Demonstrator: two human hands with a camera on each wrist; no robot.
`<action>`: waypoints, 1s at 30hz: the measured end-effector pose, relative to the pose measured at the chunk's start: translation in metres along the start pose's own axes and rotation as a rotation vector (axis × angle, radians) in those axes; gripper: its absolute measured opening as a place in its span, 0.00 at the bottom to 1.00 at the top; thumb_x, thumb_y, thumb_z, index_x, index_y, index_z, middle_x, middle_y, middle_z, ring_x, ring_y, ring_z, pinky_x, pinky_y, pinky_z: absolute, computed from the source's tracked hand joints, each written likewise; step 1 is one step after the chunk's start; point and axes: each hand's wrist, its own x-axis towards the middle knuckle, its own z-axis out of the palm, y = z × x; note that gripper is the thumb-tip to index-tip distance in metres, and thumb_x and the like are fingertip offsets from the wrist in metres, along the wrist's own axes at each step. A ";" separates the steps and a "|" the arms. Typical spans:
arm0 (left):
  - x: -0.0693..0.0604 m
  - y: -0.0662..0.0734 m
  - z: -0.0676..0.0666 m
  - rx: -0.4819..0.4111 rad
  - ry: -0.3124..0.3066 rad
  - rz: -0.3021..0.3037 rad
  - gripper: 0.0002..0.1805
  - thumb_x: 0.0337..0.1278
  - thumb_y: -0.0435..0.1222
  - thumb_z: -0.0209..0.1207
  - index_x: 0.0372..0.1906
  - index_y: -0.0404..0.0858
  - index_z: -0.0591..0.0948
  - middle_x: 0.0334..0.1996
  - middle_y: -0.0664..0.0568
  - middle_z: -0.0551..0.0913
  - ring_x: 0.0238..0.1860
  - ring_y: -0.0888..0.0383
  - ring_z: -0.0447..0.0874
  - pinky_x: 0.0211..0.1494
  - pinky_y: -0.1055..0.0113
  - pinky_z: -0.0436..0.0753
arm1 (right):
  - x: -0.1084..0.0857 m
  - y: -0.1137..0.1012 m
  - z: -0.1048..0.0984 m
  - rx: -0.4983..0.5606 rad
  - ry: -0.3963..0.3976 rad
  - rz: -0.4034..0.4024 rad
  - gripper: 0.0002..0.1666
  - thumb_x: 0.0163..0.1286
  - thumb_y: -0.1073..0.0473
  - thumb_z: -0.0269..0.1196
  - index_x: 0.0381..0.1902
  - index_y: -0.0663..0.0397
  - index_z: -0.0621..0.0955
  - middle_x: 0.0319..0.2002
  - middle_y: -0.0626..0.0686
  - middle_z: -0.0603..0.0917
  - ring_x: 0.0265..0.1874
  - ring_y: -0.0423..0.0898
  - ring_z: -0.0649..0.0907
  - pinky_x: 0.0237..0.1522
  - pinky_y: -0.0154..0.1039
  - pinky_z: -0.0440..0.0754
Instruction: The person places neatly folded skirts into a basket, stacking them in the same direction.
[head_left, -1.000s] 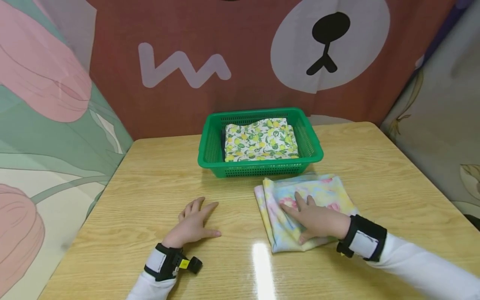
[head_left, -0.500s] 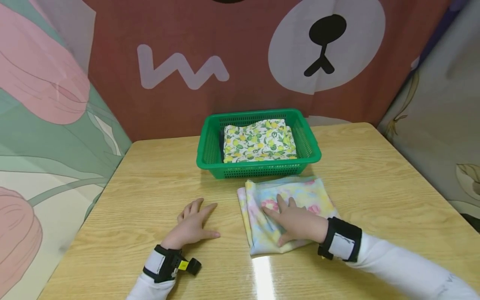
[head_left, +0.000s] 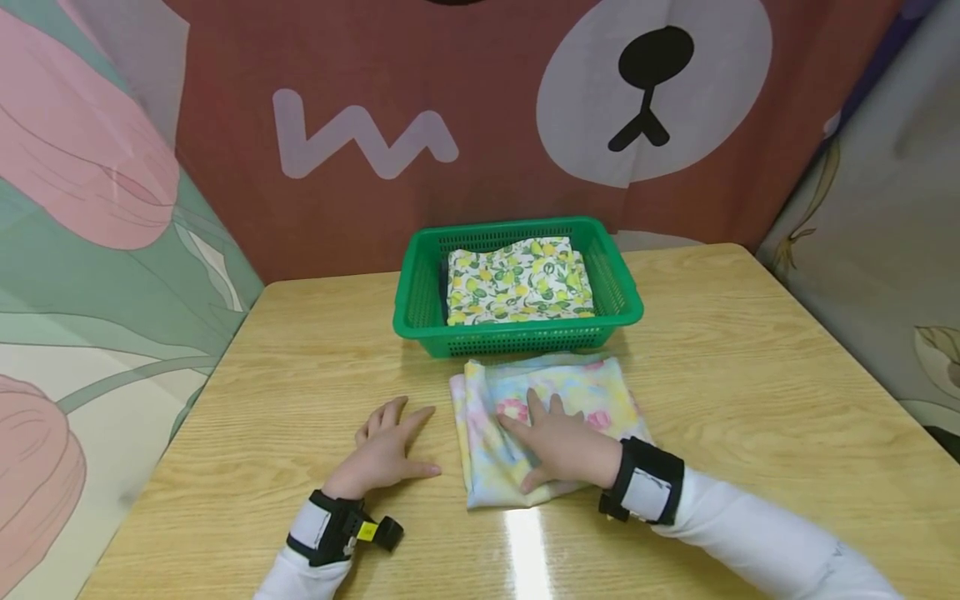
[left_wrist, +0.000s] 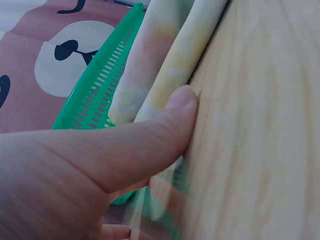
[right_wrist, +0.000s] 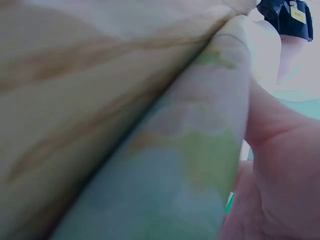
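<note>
A folded pastel cloth (head_left: 487, 467) with pink flowers lies on the wooden table, in front of the basket. My right hand (head_left: 566, 446) rests on top of it, fingers spread and pressing on the fabric; in the right wrist view the cloth (right_wrist: 165, 165) fills the space beside the hand (right_wrist: 285, 165). To the left of the cloth, my left hand (head_left: 382, 450) lies on the table with fingers spread, holding nothing and apart from the cloth. Its thumb (left_wrist: 145, 145) shows large in the left wrist view, with the cloth's folded edge (left_wrist: 175, 65) beyond.
Behind the cloth stands a green plastic basket (head_left: 517, 340) containing a folded lemon-print cloth (head_left: 517, 279), with something dark under its left side. The wooden table (head_left: 300, 350) meets a brown bear-print backdrop (head_left: 375, 208) at the back.
My right hand has slid the pastel cloth leftward across the table, bringing it nearer to my left hand. The left hand and the basket have stayed in place.
</note>
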 end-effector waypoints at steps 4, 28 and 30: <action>0.000 -0.001 0.000 0.001 0.000 0.000 0.46 0.42 0.55 0.69 0.68 0.45 0.67 0.70 0.34 0.53 0.68 0.29 0.49 0.61 0.28 0.52 | 0.003 -0.006 -0.001 0.006 0.019 -0.007 0.58 0.44 0.36 0.71 0.72 0.44 0.62 0.69 0.74 0.55 0.62 0.78 0.60 0.49 0.77 0.65; -0.001 -0.002 -0.002 -0.001 -0.006 0.002 0.46 0.43 0.55 0.69 0.69 0.45 0.66 0.70 0.33 0.52 0.68 0.29 0.48 0.60 0.27 0.52 | -0.028 0.063 -0.028 0.640 0.004 -0.126 0.29 0.72 0.49 0.55 0.64 0.63 0.70 0.62 0.63 0.73 0.60 0.60 0.74 0.58 0.53 0.74; -0.001 -0.001 -0.001 0.000 -0.009 0.006 0.45 0.43 0.55 0.69 0.69 0.45 0.66 0.70 0.33 0.52 0.68 0.29 0.48 0.60 0.27 0.52 | -0.040 0.075 -0.027 0.701 0.017 -0.099 0.29 0.73 0.51 0.53 0.63 0.65 0.70 0.61 0.65 0.74 0.59 0.61 0.74 0.56 0.52 0.75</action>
